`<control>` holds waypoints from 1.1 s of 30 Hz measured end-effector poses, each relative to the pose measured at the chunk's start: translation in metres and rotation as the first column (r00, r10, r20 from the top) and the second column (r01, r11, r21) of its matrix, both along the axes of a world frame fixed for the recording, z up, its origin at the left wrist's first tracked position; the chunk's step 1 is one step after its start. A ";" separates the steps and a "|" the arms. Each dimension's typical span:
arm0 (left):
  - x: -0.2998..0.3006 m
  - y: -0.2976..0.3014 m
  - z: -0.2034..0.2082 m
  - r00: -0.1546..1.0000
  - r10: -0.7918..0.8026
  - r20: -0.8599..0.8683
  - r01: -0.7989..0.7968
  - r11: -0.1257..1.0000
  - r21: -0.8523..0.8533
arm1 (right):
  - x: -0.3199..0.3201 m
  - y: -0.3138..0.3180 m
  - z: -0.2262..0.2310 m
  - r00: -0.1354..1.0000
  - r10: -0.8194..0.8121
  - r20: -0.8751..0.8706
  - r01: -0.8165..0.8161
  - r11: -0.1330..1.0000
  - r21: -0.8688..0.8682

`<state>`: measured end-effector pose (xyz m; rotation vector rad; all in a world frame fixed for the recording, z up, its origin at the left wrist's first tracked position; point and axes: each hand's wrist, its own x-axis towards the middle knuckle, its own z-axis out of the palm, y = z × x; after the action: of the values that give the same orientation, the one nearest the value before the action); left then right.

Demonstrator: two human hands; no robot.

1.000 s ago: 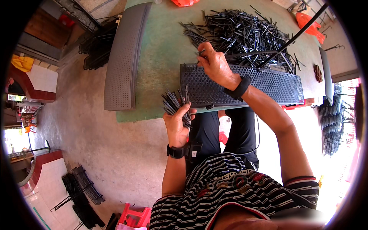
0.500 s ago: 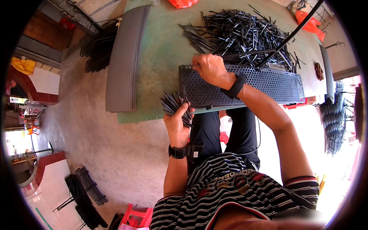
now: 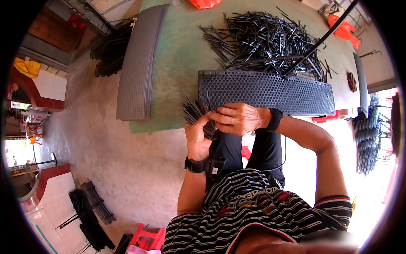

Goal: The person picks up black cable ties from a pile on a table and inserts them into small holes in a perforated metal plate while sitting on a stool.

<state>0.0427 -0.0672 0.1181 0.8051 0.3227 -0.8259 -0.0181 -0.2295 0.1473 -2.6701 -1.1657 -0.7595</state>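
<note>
My left hand [image 3: 197, 137] is closed around a bundle of thin black strips [image 3: 193, 111], their ends fanning out above the thumb. My right hand [image 3: 242, 119] meets it from the right, its bent fingertips at the left thumb and the bundle. What those fingertips pinch, if anything, is hidden. Just beyond both hands a long black perforated panel [image 3: 270, 91] with round holes lies along the table's near edge. Behind the panel a large loose heap of the same kind of black strips [image 3: 270, 40] is spread on the green table [image 3: 182, 55].
A stack of grey perforated sheets [image 3: 139, 67] overhangs the table's left edge. A black rod [image 3: 325, 36] slants over the heap. Red plastic bags [image 3: 343, 29] are at the far right. On the floor to the lower left are black racks [image 3: 99, 203] and a red stool [image 3: 146, 239].
My right hand has come down from the panel's far left corner to the bundle in my left hand. The left hand keeps its hold, nearly in place.
</note>
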 end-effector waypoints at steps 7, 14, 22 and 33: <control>0.002 0.005 -0.020 0.977 -0.115 -0.180 0.082 0.980 -0.179 | 0.002 0.001 0.004 0.996 0.070 0.049 -0.072 0.997 0.033; 0.006 0.009 -0.011 0.974 -0.214 -0.071 0.203 0.970 -0.132 | -0.001 -0.006 0.007 0.993 0.096 0.064 -0.098 0.994 0.041; 0.004 0.004 -0.017 0.971 -0.216 -0.098 0.205 0.972 -0.117 | -0.002 -0.009 0.009 0.993 0.115 0.012 -0.115 0.993 0.026; 0.005 0.004 0.001 0.945 -0.306 0.117 0.305 0.952 0.028 | 0.001 -0.003 0.020 0.934 -0.045 -0.355 0.292 0.670 0.683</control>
<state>0.0478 -0.0637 0.1194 0.9235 0.0944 -1.0617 -0.0171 -0.2322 0.1676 -2.0970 -0.3853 -0.6125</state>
